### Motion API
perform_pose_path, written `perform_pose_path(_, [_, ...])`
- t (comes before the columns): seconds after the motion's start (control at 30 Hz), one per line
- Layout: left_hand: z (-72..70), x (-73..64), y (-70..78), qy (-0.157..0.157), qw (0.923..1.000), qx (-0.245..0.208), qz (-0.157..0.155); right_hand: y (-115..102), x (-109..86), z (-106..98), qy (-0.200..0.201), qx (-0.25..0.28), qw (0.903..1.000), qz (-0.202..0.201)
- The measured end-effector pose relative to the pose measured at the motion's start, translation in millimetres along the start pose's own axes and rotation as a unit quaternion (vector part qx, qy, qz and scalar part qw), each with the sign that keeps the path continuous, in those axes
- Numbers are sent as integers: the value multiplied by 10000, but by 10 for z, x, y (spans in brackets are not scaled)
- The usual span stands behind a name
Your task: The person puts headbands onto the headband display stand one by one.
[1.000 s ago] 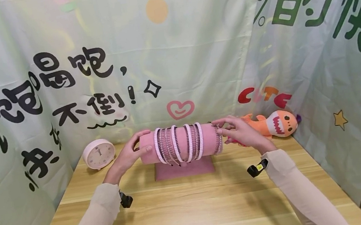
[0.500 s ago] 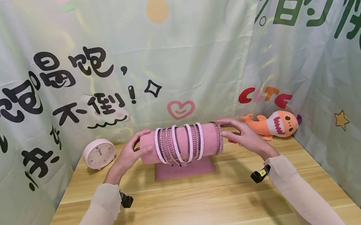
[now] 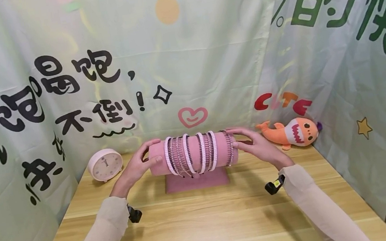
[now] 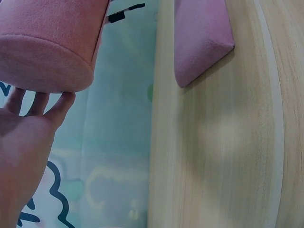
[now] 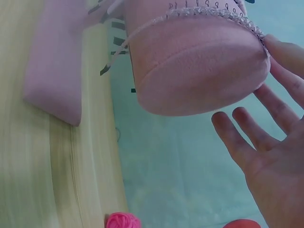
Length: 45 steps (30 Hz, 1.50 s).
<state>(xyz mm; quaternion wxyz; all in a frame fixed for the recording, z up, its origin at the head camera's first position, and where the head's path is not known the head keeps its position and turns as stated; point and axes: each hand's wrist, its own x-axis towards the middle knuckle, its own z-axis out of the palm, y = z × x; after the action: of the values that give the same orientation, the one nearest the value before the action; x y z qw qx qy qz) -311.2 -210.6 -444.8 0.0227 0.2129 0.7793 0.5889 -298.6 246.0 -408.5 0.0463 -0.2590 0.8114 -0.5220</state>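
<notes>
A pink velvet bracelet stand (image 3: 197,180) bears several white and dark beaded bands (image 3: 203,152) around its horizontal roll. My left hand (image 3: 139,164) grips the roll's left end, thumb in front and index finger over the top; other fingertips touch its end face in the left wrist view. At the right end, a beaded band (image 3: 228,150) circles the roll apart from the others. My right hand (image 3: 259,148) holds this band at its outer edge between thumb in front and index finger on top. Its remaining fingers spread beside the end face (image 5: 204,76) in the right wrist view.
A round pink clock (image 3: 105,165) stands at the back left of the wooden table (image 3: 207,225). An orange plush toy (image 3: 295,133) lies at the back right, just behind my right hand. Printed cloth (image 3: 219,42) hangs close behind and along both sides.
My right fingers have shifted their hold at the roll's right end, and the beaded band there has slid slightly left from the edge. My left hand keeps its grip in place.
</notes>
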Motion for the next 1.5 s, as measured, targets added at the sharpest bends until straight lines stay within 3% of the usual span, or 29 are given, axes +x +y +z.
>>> perform_pose_path(0.43, [0, 0, 0, 4, 10000, 7, -19, -6, 126, 117, 51, -151, 9996, -240])
perform_pose_path(1.5, [1, 20, -4, 0, 10000, -54, 8, -79, 200, 261, 260, -226, 9992, -223])
